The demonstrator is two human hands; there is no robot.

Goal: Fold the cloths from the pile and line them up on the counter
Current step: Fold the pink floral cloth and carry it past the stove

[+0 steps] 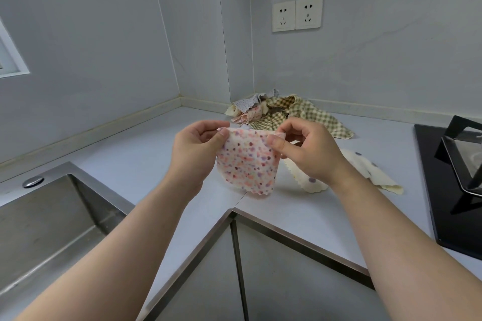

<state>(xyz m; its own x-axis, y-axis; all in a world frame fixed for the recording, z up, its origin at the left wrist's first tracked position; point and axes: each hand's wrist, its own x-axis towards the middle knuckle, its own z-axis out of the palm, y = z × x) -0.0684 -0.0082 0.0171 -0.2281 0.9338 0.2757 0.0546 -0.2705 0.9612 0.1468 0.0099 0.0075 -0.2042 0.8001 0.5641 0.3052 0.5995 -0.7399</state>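
A small white cloth with pink, red and purple dots (247,164) hangs in the air above the grey counter (135,154). My left hand (194,151) pinches its top left corner and my right hand (310,154) pinches its top right corner. The cloth looks doubled over, with its scalloped bottom edge just above the counter. The pile of loose cloths (281,112) lies in the back corner; a green checked one is on top. A cream cloth with purple dots (365,174) lies crumpled on the counter, partly hidden behind my right hand.
A steel sink (47,229) is set into the counter at the left. A black hob with a pan stand (456,164) sits at the right edge. Two wall sockets (297,13) are above the pile. The counter's front edge forms an inward corner below my arms.
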